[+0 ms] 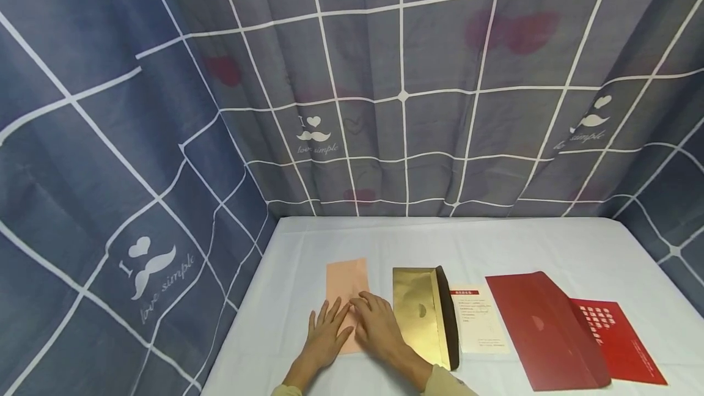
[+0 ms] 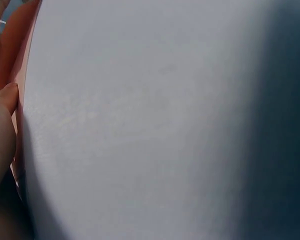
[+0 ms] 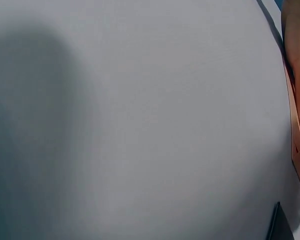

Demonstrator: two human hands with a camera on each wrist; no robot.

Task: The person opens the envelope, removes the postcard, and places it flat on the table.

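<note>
A salmon-pink paper piece (image 1: 346, 277) lies on the white table; hands cover its lower part, so I cannot tell whether it is a folded sheet or an envelope. My left hand (image 1: 321, 340) rests on its lower left with fingers spread and nearly straight. From the other side, my right hand (image 1: 379, 326) presses on it with slightly bent fingers, the fingertips of both hands close together. At the edge of the left wrist view is the left thumb (image 2: 1, 120) by the pink paper. The right thumb (image 3: 299, 65) touches the paper in the right wrist view.
Right of the hands lie a gold envelope (image 1: 412, 310) with a dark flap, a white printed card (image 1: 481, 322), a dark red envelope (image 1: 541, 329) and a bright red printed card (image 1: 632, 344) partly under it. Grey-blue patterned curtains (image 1: 385, 127) enclose the white table (image 1: 297, 237).
</note>
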